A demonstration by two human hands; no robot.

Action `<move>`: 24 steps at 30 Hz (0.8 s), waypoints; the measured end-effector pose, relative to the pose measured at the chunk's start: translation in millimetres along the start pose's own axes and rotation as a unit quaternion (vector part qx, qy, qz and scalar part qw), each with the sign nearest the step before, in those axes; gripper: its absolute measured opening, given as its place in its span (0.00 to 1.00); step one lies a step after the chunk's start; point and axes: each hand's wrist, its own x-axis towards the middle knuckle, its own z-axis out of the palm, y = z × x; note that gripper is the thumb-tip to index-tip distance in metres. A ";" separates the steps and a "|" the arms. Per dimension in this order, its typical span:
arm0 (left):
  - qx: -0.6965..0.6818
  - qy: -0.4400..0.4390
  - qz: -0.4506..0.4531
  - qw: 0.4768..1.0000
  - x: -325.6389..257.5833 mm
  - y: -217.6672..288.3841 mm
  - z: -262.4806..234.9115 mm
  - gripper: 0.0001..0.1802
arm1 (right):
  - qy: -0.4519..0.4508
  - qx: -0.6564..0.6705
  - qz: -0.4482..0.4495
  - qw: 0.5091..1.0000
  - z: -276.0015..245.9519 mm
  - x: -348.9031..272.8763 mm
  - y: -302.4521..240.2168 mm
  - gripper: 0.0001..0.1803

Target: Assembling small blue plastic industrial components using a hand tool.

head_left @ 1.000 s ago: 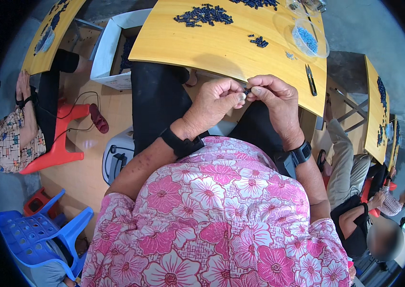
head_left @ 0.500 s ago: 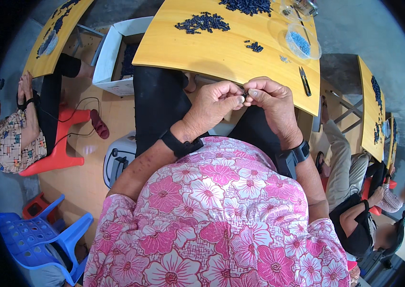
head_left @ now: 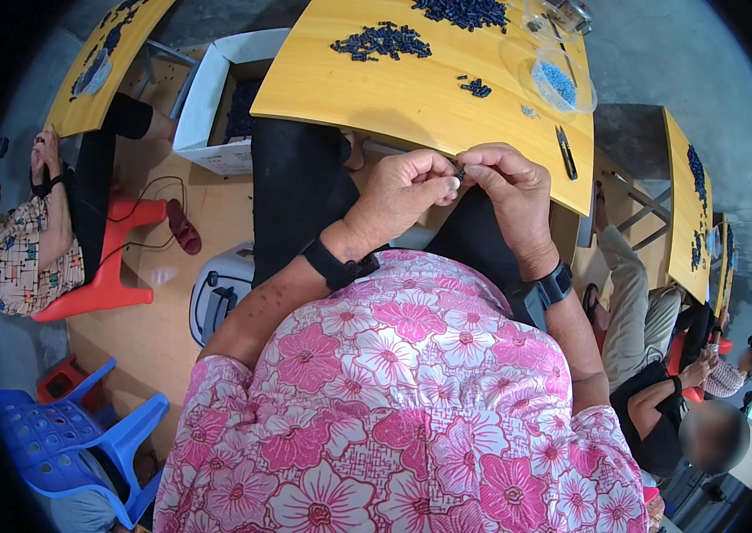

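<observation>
Landmark: the yellow wooden table [head_left: 394,98]. All places given against it.

Far left of the table: a co-worker in a patterned shirt [head_left: 16,266] on a red stool [head_left: 105,275], at a second yellow table [head_left: 92,80]. Blue plastic chair [head_left: 74,444] well below-left of the landmark table. White cardboard box [head_left: 207,98] touching the table's left edge, dark parts inside. Small white appliance [head_left: 216,298] on the floor below that edge.

On the table top, upper middle: a heap of small dark blue parts [head_left: 382,40]; a few more loose ones [head_left: 475,87] to its right.

At the table's near edge, centre: left hand [head_left: 403,191], black wristband, fingers curled narrow, thumb and forefinger pinched. Right hand [head_left: 509,191] just beside it, also narrow, fingertips meeting the left ones. Between the two pinches sits a tiny dark part [head_left: 460,171], held just in front of the near edge, over the lap; too small to tell which hand carries it or its exact shape.

Right part of the table: clear dish of light blue beads [head_left: 558,80], black snips [head_left: 567,153] near the right edge.

Right of the table: more yellow tables [head_left: 687,204] and seated people [head_left: 660,391].
</observation>
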 end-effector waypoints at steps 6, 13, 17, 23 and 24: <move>-0.005 0.004 -0.007 1.000 -0.6 -3.7 3.2 0.07 | 0.027 -0.041 -0.060 0.997 5.1 -3.1 5.9 0.10; -0.021 0.026 -0.021 0.999 -0.8 -6.6 3.9 0.09 | 0.046 -0.150 -0.148 0.977 10.4 -3.6 9.1 0.11; -0.008 0.035 -0.019 0.999 -1.4 -5.3 3.5 0.09 | 0.050 -0.176 -0.180 0.966 11.7 -2.0 14.8 0.12; -0.023 0.055 -0.003 0.998 -2.1 0.2 4.1 0.06 | 0.050 -0.143 -0.166 0.974 13.7 -0.6 14.2 0.13; -0.021 0.052 -0.008 0.998 -1.9 0.6 3.3 0.06 | 0.050 -0.143 -0.166 0.974 13.0 -0.5 13.8 0.13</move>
